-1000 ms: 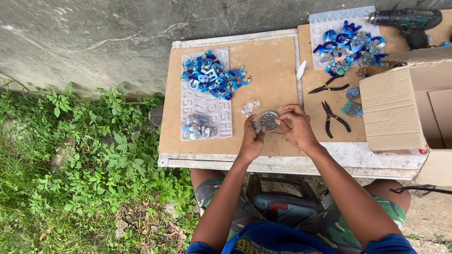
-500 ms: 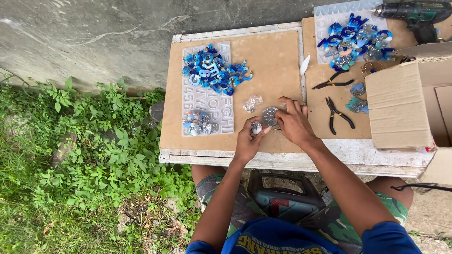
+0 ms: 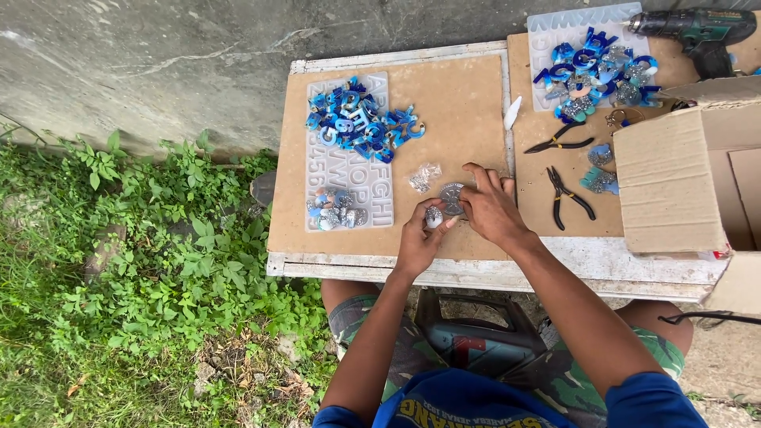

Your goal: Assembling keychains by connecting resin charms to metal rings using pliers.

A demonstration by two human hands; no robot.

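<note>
Mid-assembly, by my read: left hand (image 3: 418, 240) pinches a small glittery piece (image 3: 434, 216), right hand (image 3: 490, 208) grips the round silver piece (image 3: 451, 197) just beside it, both near the pliers (image 3: 569, 197); next needs steady alignment.

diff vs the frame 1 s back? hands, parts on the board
Little changed. The left hand has drawn slightly back from the round silvery piece and pinches a small glittery piece; the right hand still touches the round one. Blue letter piles, pliers, drill and cardboard box stayed put.
</note>
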